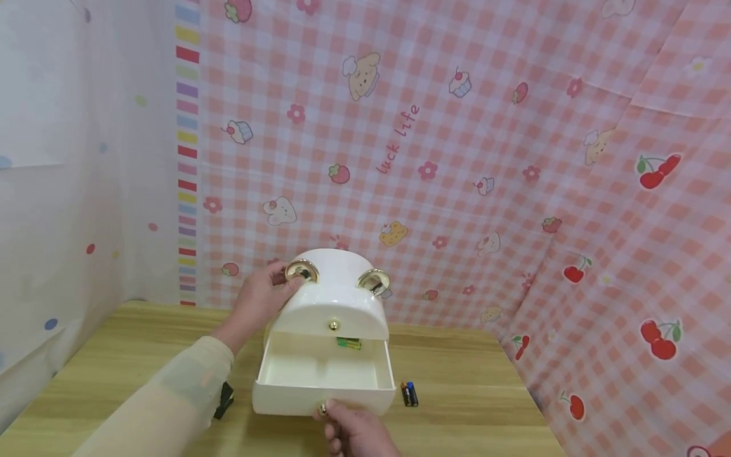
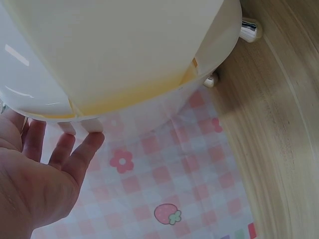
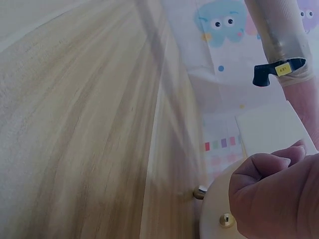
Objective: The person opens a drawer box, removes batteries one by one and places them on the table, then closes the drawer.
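Observation:
A white drawer box (image 1: 328,304) with two gold-rimmed eye rings stands on the table in the head view. Its lower drawer (image 1: 322,400) is pulled out, and green batteries (image 1: 349,343) lie at the back inside it. My right hand (image 1: 360,431) pinches the small gold knob (image 1: 323,409) on that drawer's front. The left hand (image 1: 265,298) holds the box's upper left side, thumb by the left eye ring (image 1: 302,271). In the left wrist view, that hand's fingers (image 2: 82,157) touch the box's rear wall. The right hand's fingertips are hidden in the right wrist view.
Black batteries (image 1: 409,393), with orange and blue ends, lie on the wooden table (image 1: 468,393) right of the drawer. A black device (image 3: 279,69) is strapped to the left wrist. Behind the box hangs a pink checked cloth (image 1: 320,146).

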`<action>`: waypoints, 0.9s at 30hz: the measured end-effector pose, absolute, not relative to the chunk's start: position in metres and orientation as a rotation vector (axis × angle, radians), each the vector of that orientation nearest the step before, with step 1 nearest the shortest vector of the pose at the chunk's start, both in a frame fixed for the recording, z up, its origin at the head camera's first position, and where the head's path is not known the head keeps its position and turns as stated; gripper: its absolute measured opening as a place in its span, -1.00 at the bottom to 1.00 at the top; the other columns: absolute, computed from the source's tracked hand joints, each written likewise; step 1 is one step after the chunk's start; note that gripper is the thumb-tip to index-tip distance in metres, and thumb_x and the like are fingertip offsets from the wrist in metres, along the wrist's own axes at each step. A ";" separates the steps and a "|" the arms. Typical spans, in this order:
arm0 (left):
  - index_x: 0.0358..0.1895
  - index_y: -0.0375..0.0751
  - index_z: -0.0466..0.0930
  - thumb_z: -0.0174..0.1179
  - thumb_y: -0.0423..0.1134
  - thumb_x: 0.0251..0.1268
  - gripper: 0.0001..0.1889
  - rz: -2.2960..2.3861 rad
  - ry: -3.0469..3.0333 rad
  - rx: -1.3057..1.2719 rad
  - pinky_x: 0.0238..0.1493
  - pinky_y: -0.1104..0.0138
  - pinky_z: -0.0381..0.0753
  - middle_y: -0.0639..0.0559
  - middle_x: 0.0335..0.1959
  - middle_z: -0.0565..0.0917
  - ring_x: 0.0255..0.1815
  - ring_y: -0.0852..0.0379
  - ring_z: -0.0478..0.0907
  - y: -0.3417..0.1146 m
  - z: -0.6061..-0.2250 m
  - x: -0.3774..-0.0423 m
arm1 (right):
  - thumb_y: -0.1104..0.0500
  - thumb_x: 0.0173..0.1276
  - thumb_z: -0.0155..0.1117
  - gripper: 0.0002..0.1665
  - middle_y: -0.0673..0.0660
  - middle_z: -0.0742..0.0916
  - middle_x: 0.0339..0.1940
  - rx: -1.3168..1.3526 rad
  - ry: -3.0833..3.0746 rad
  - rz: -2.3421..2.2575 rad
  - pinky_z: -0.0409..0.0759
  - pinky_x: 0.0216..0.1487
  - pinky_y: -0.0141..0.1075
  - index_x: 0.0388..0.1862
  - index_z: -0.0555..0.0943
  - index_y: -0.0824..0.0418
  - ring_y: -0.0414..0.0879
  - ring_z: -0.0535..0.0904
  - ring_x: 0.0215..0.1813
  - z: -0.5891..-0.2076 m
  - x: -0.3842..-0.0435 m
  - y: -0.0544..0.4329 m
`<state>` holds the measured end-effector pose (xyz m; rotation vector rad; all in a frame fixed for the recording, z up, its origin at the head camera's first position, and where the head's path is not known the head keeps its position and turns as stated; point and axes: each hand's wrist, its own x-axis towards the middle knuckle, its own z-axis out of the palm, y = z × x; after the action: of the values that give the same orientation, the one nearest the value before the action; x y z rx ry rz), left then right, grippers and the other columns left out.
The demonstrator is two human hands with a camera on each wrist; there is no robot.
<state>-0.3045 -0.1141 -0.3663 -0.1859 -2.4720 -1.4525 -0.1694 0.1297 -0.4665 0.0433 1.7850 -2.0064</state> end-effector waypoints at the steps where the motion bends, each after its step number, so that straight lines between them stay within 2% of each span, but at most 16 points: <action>1: 0.32 -0.23 0.64 0.29 -0.08 0.58 -0.58 -1.452 -2.478 -0.181 0.32 -0.10 0.64 -0.31 0.24 0.74 0.35 -0.28 0.65 -0.114 -0.366 -0.305 | -0.15 0.54 0.33 -0.58 -0.16 0.63 -0.54 0.047 1.796 -2.005 0.44 -0.43 -0.48 -0.10 0.81 0.19 -0.31 0.43 -0.51 -0.467 -0.169 0.130; 27: 0.34 -0.17 0.64 0.27 -0.03 0.60 -0.57 -1.449 -2.487 -0.168 0.30 -0.10 0.65 -0.29 0.26 0.72 0.35 -0.27 0.64 -0.117 -0.365 -0.307 | -0.14 0.53 0.37 -0.62 -0.18 0.65 -0.55 0.073 1.717 -2.027 0.44 -0.41 -0.51 -0.12 0.82 0.15 -0.35 0.46 -0.49 -0.466 -0.162 0.133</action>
<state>-0.3069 -0.1171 -0.3653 -0.1678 -2.4867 -1.4487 -0.1615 0.1334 -0.4655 0.0734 1.7166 -2.0267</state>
